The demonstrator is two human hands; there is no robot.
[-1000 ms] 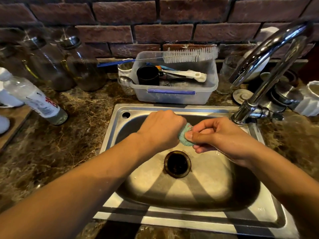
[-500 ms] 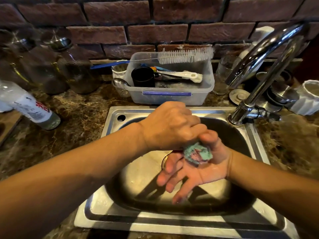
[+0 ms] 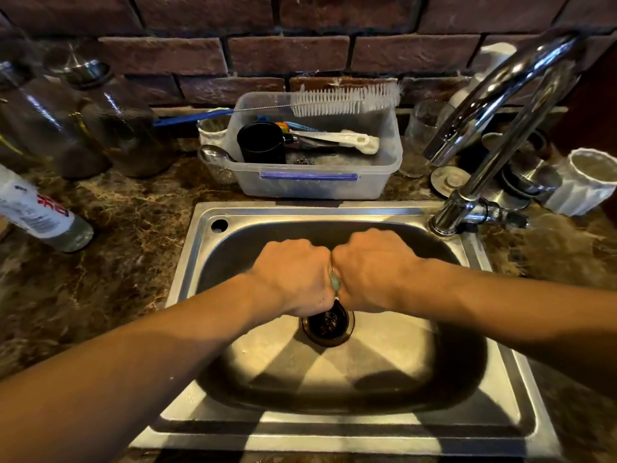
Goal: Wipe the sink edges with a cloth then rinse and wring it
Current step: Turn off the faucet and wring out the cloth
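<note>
Cloth (image 3: pixel 335 283) was almost fully hidden, only a teal sliver showing between the two fists over the drain (image 3: pixel 329 324). Half a second earlier it lay bunched in the open right palm; by this frame both hands had closed on it, so wringing was likely underway. Left hand (image 3: pixel 293 275) and right hand (image 3: pixel 372 269) were knuckles-up, pressed side by side above the sink (image 3: pixel 337 439) basin. Faucet (image 3: pixel 494 128) beyond showed no water running.

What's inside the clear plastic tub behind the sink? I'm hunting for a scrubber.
The tub holds a black cup, white utensil and steel scourer; a bottle brush lies across its rim. Anything beneath is hidden.
</note>
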